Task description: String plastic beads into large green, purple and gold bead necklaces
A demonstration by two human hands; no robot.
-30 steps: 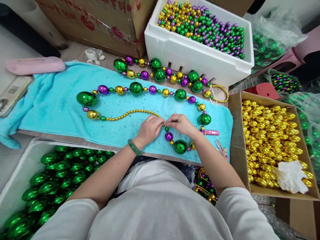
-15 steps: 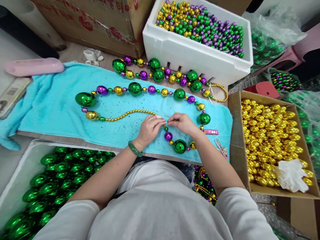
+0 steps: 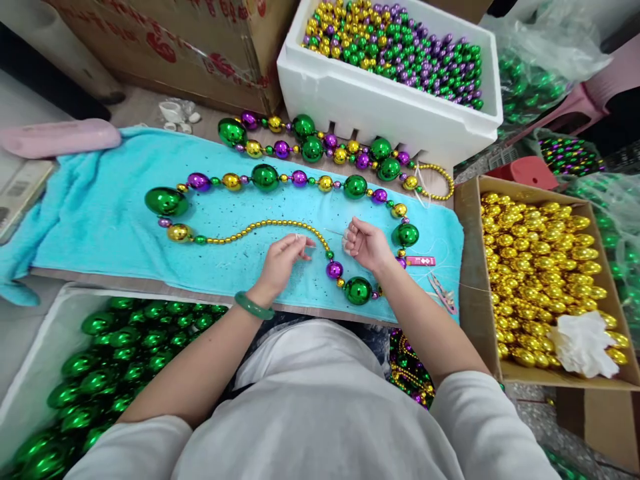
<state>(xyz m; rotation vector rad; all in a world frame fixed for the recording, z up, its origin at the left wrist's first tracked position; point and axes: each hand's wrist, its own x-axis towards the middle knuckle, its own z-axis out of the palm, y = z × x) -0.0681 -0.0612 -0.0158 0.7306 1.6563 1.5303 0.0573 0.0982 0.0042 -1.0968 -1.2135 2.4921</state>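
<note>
My right hand (image 3: pixel 369 245) is closed, palm partly turned up, with a thin needle (image 3: pixel 334 232) poking out leftward from its fingers. To its left, my left hand (image 3: pixel 283 262) has its fingers drawn together, a green bangle on the wrist; whatever they pinch is too fine to make out. Between and beyond the hands lies a bead necklace (image 3: pixel 265 177) of large green, purple and gold beads, with a run of small gold beads (image 3: pixel 270 222) curving just past the left fingertips. Its lower right part passes under my right forearm.
A blue towel (image 3: pixel 115 220) covers the table. Another bead strand (image 3: pixel 311 149) lies beyond, before a white foam box (image 3: pixel 370 100) of small beads. A carton (image 3: pixel 473 280) of gold beads stands right; large green beads (image 3: pixel 100 353) fill a tub lower left. Pink snips (image 3: pixel 443 293) lie at right.
My hands, close together over the end of the small gold beads before, have moved apart. The left went left and down, the right slightly right, turning palm up. The bead joint between them now shows.
</note>
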